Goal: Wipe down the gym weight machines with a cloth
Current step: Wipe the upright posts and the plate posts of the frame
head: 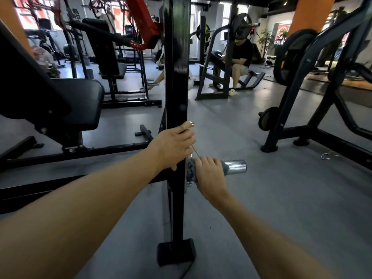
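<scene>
A black upright post [177, 81] of a weight machine stands right in front of me. My left hand [173, 146] grips the post at mid height, fingers wrapped around its right edge. A chrome weight peg [235, 167] sticks out to the right low on the post. My right hand [209, 174] is closed around the peg near its base, pressing a grey cloth [191, 171] that shows bunched between my fingers and the post. The peg's free end is bare and shiny.
A black padded seat [80, 103] and frame lie to the left. Another black rack with weight plates [291, 57] stands to the right. A person [239, 57] sits on a bench machine behind. A metal clip [328, 155] lies on the grey floor.
</scene>
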The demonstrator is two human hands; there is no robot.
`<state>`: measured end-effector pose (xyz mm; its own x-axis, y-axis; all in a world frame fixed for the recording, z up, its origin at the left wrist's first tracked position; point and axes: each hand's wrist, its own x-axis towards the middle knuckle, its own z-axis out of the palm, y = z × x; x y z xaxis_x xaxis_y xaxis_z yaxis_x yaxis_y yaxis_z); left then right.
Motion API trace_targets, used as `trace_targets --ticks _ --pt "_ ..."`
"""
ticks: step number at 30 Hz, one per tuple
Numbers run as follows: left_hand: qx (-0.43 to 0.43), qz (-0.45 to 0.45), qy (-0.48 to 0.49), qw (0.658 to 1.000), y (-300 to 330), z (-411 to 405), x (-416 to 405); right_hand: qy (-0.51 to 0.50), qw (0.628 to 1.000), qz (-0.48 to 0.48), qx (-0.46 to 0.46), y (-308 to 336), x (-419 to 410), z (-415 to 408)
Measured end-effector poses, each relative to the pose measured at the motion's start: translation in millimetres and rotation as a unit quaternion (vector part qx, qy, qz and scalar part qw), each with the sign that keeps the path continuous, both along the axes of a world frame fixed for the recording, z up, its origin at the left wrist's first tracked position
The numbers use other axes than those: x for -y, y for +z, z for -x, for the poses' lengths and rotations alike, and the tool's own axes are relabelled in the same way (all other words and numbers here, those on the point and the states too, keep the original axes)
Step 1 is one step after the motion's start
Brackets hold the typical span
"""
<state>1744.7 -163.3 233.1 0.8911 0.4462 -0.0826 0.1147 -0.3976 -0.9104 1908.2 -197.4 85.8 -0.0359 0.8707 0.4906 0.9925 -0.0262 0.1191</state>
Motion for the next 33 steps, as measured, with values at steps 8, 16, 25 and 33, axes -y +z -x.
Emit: trace_targets --ticks 8,16,25,33 --pt "-0.002 -0.041 0.018 0.999 -8 -4 14 0.030 0.999 -0.019 0.012 -28 38 -58" --pt "-0.002 -0.051 0.038 0.998 -4 -6 19 -0.082 0.991 0.048 -0.098 0 32 -34" --pt "-0.033 -0.084 0.044 0.995 -13 14 24 0.021 0.988 0.059 -0.143 -1 41 7" --pt "0.110 0.003 -0.010 0.994 27 49 23 0.004 0.815 0.260 -0.518 76 81 8"
